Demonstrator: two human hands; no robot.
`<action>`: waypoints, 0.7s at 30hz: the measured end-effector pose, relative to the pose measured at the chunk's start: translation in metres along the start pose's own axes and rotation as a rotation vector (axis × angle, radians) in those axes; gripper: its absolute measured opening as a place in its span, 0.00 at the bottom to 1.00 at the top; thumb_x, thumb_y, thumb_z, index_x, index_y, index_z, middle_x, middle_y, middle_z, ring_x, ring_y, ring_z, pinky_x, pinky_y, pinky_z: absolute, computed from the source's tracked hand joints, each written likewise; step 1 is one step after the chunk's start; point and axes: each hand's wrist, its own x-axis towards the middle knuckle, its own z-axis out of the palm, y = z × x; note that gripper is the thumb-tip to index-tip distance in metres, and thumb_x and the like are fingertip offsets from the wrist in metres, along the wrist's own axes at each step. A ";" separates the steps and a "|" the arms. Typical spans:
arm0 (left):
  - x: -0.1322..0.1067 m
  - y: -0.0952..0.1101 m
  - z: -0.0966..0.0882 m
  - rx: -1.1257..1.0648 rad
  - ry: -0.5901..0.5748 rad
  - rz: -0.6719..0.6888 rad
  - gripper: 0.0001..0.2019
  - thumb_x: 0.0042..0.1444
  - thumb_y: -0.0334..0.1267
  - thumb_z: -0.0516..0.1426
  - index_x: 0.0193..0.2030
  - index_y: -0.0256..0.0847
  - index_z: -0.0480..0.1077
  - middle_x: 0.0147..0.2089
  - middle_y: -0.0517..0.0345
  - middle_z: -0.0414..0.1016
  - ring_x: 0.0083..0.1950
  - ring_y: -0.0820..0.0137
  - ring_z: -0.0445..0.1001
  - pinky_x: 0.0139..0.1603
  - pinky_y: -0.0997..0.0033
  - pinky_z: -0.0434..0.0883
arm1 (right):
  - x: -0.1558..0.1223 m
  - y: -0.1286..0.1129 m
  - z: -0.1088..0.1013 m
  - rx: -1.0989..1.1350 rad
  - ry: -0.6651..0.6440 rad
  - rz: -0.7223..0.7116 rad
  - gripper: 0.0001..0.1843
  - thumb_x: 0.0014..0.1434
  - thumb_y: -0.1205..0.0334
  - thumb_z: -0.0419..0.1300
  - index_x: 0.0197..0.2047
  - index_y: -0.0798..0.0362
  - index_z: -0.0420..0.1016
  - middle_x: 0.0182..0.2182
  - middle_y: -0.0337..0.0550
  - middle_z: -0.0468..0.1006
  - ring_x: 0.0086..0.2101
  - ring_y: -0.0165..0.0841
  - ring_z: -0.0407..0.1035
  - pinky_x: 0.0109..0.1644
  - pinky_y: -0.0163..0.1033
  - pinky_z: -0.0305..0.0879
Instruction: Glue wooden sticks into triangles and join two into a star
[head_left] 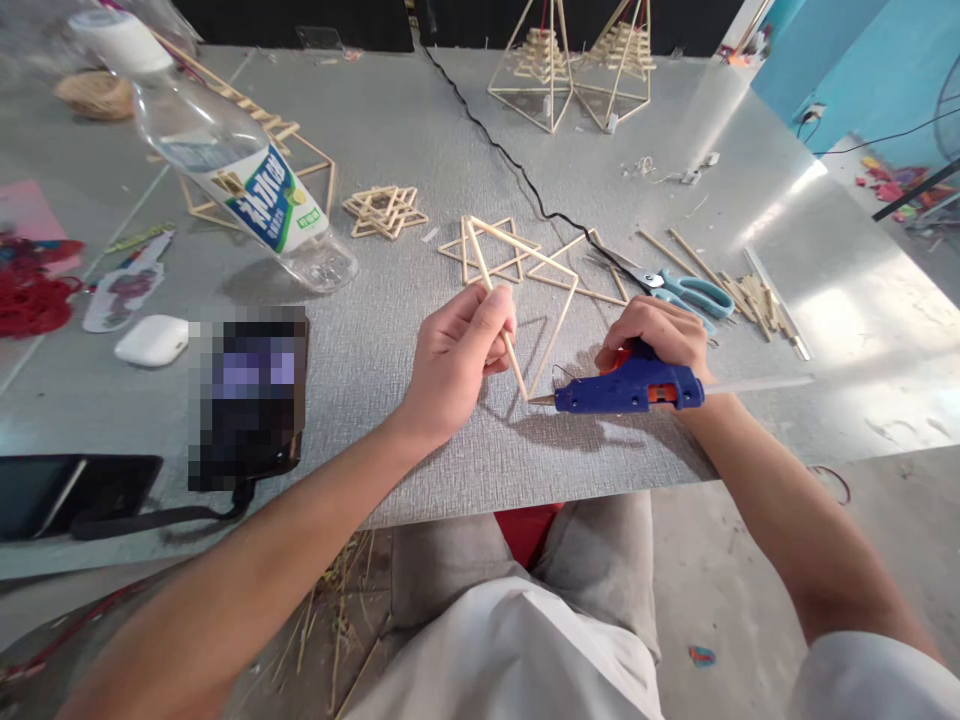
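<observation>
My left hand (466, 345) is closed around one side of a triangle of thin wooden sticks (553, 335), holding it tilted above the table. In my right hand (660, 330) is a blue hot glue gun (634, 390) with a clear glue stick (765, 383) jutting from its back. The gun's nozzle meets or nearly meets the triangle's lower corner; whether glue is coming out is too small to tell. Behind the triangle lie a flat star of sticks (517, 262) and another stick triangle (611, 268). Blue-handled scissors (694, 292) rest just beyond my right hand.
A plastic bottle (225, 160) stands at the left, near a phone (251, 400) and a white earbud case (152, 341). A stacked stick star (384, 211) lies mid-table. Loose sticks (757, 300) are at the right, pyramid frames (551, 85) at the back. A black cable (495, 140) crosses the table.
</observation>
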 end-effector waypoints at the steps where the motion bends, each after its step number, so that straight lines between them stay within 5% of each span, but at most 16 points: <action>1: 0.000 0.000 0.000 -0.004 0.001 -0.004 0.23 0.68 0.59 0.64 0.31 0.44 0.68 0.22 0.68 0.50 0.22 0.76 0.56 0.22 0.75 0.60 | 0.001 -0.001 0.000 0.003 0.007 -0.016 0.10 0.70 0.61 0.66 0.36 0.44 0.71 0.26 0.36 0.77 0.26 0.35 0.70 0.31 0.45 0.65; 12: -0.004 -0.002 0.001 -0.052 0.035 -0.088 0.22 0.69 0.56 0.64 0.31 0.44 0.70 0.23 0.68 0.52 0.23 0.75 0.58 0.24 0.74 0.61 | 0.003 -0.004 0.002 -0.015 0.043 -0.085 0.10 0.66 0.66 0.67 0.36 0.46 0.72 0.26 0.33 0.76 0.25 0.31 0.68 0.32 0.41 0.63; 21: 0.003 0.013 0.009 -0.211 0.201 -0.314 0.23 0.70 0.51 0.65 0.28 0.43 0.64 0.20 0.70 0.45 0.21 0.76 0.55 0.22 0.77 0.60 | 0.003 -0.002 0.004 -0.015 0.070 -0.145 0.11 0.66 0.69 0.67 0.35 0.46 0.71 0.25 0.33 0.77 0.25 0.31 0.67 0.31 0.40 0.64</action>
